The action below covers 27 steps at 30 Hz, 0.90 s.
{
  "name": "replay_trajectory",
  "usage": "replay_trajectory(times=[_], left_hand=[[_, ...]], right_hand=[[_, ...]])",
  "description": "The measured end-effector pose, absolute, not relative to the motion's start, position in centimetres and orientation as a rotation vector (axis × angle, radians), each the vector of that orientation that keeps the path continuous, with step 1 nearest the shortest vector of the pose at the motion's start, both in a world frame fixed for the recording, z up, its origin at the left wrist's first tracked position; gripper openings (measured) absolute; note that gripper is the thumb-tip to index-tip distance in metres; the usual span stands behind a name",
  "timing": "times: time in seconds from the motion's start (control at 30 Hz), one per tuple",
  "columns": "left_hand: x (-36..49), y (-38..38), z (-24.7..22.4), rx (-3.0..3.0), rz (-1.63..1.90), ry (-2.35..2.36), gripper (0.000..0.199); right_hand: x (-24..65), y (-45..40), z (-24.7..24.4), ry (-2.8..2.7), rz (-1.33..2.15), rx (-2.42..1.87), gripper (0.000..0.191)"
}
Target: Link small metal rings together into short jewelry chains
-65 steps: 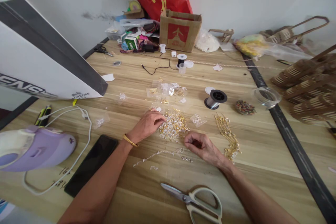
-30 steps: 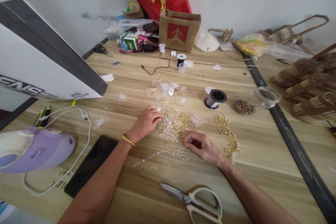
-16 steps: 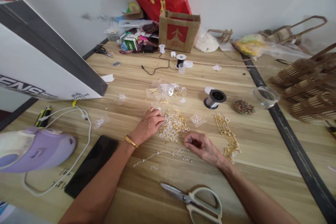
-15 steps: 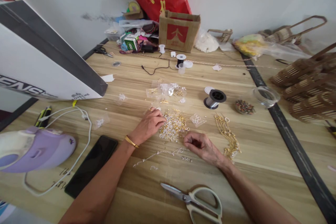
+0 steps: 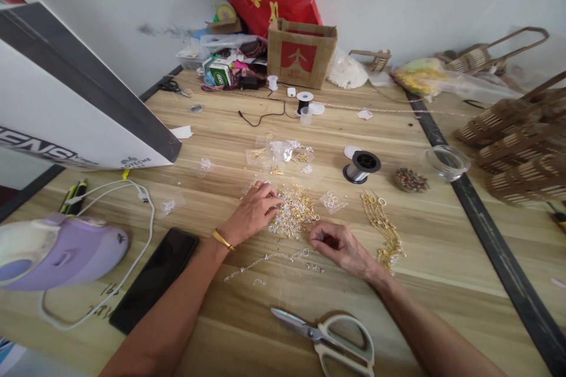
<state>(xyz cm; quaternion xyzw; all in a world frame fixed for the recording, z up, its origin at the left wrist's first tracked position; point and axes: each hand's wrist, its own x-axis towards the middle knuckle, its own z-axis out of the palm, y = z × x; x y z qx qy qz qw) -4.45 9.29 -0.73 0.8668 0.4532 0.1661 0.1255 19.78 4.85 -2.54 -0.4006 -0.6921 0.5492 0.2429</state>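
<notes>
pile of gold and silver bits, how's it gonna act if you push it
The pile of gold and silver bits would probably spread rather than move as one, since the pieces look loose. Single bits are likely light, being tiny beside the left hand. Rounder ones might roll, as the table looks flat.

A heap of small beads and findings [image 5: 292, 211], mixed gold and silver in colour with some clear-looking pieces, lies loose and spread out on the wood-grain tabletop [image 5: 239, 330]. Gold shows most toward its far and right sides; little rings sit along its near and right edges, and its left edge is partly hidden. Nearer the camera, apart from the heap, a thin silver-coloured chain [image 5: 266, 258] lies flat, slanting up rightward toward a small ring [image 5: 305, 252].
</notes>
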Motion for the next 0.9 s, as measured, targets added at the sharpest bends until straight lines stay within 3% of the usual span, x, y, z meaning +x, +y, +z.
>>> replay_trajectory(times=[0.9], left_hand=[[-4.55, 9.40, -0.62, 2.484, 0.489, 1.162, 0.013]], right_hand=[[19.84, 4.89, -2.75, -1.869, 1.513, -1.069, 0.014]])
